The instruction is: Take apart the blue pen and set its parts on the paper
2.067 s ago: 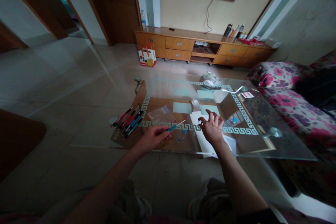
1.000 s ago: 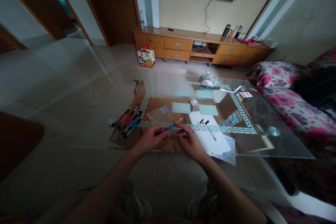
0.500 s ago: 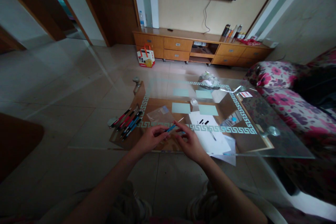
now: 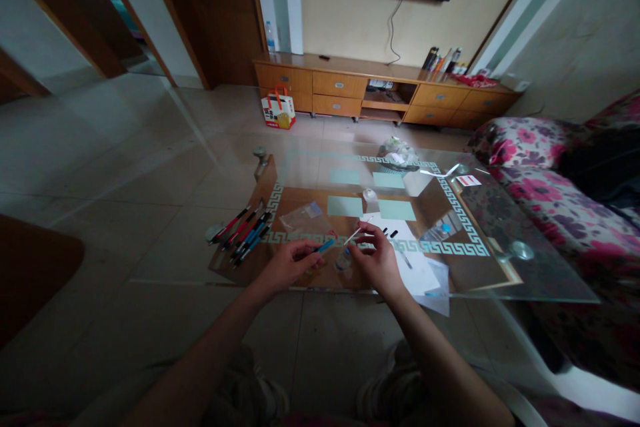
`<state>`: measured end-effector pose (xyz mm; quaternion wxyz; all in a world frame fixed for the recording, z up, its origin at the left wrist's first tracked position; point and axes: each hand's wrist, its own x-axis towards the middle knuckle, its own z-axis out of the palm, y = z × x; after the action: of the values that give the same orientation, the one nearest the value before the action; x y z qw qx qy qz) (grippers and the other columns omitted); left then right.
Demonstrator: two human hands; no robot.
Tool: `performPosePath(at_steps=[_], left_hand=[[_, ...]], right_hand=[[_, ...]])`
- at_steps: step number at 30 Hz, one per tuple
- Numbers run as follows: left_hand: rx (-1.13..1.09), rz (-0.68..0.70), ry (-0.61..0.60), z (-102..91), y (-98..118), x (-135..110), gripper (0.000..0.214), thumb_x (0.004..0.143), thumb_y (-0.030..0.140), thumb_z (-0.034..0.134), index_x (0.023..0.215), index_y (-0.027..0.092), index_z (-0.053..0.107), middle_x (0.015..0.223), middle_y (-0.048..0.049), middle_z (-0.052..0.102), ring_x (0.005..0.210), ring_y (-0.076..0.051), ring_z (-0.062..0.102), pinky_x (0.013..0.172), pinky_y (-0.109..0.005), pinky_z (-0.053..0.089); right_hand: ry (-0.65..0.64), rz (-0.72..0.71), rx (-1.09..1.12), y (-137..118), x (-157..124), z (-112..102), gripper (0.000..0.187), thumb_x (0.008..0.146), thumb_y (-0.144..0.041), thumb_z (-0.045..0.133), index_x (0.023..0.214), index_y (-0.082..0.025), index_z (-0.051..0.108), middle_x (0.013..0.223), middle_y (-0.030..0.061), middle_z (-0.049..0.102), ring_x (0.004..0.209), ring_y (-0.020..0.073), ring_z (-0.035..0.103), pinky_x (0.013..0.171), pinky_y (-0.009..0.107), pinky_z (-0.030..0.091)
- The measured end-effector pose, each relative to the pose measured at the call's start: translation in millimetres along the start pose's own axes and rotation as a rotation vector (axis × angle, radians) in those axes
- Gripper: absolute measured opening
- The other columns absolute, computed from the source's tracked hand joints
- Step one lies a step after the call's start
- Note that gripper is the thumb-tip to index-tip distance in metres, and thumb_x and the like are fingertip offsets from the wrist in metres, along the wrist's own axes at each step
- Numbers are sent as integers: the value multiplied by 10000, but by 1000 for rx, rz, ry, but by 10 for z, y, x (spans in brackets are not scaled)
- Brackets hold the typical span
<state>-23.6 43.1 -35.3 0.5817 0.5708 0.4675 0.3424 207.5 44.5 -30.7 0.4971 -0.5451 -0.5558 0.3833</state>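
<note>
My left hand (image 4: 296,261) is closed around the blue barrel of a pen (image 4: 327,245), which points up to the right. My right hand (image 4: 375,255) pinches a thin whitish pen refill (image 4: 352,236), held apart from the barrel. Something small and blue shows at the right fingertips, too small to name. Just below the gap between the hands is a clear round object (image 4: 343,261), its kind unclear. Several pens (image 4: 246,235), red, black and blue, lie in a pile left of my left hand. A clear plastic bag (image 4: 303,217) lies beyond the hands.
White paper sheets (image 4: 407,267) lie to the right on the glass table (image 4: 545,273), with small black pieces (image 4: 394,234) and a pen on them. Farther back are a small white round item (image 4: 369,195) and a plastic-wrapped bundle (image 4: 397,152). A floral sofa (image 4: 525,140) stands right.
The refill, which stuck out at the upper end of the blue barrel, is now in my right hand and away from it. My right hand has moved right; my left hand stays put.
</note>
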Motion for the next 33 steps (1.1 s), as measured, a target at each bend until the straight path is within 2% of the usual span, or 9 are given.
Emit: performPosePath(at_steps=[7,14,19,23,29,33], left_hand=[[-11,1,-7,1,16,-1,402,842,417,675,1125,132,680,908,-96,752,837,-205,700,778,-308,526],[-24,7,3,-9,-38,8,423,840,426,681,1146,134,668,915,-96,754,834,-207,707,780,-317,533],[3,21,-9,-15,-45,8,379,870,406,652,1129,131,672,937,-97,751,847,-195,700,793,-306,529],[-1,16,-12,-15,-57,14,377,868,397,655,1126,123,666,923,-98,750,838,-193,700,789,-309,531],[-22,-6,-10,-11,-43,7,391,853,408,669,1126,127,666,925,-98,750,818,-192,700,769,-310,536],[-32,-5,-9,-14,-42,3,400,847,422,677,1122,133,672,933,-100,752,823,-194,702,772,-309,536]], right_hand=[[-34,-51,-106,-6,-43,11,616,719,-356,781,1257,-191,529,1138,106,638,901,192,636,681,296,549],[-162,-91,-369,42,0,-120,477,781,-214,662,1252,-197,592,1156,95,653,834,167,634,722,301,532],[-209,-8,-553,93,3,-208,334,811,-147,584,1136,-172,660,1038,75,705,792,157,649,759,278,505],[-221,23,-700,102,-11,-234,213,855,-150,548,993,-191,706,957,65,724,844,175,667,784,267,482],[-179,83,-926,93,-2,-286,271,873,-107,509,1043,-181,707,1013,106,718,939,213,675,828,283,464],[-171,105,-1020,55,10,-307,298,871,-93,497,1065,-178,706,1033,128,711,936,229,682,803,295,470]])
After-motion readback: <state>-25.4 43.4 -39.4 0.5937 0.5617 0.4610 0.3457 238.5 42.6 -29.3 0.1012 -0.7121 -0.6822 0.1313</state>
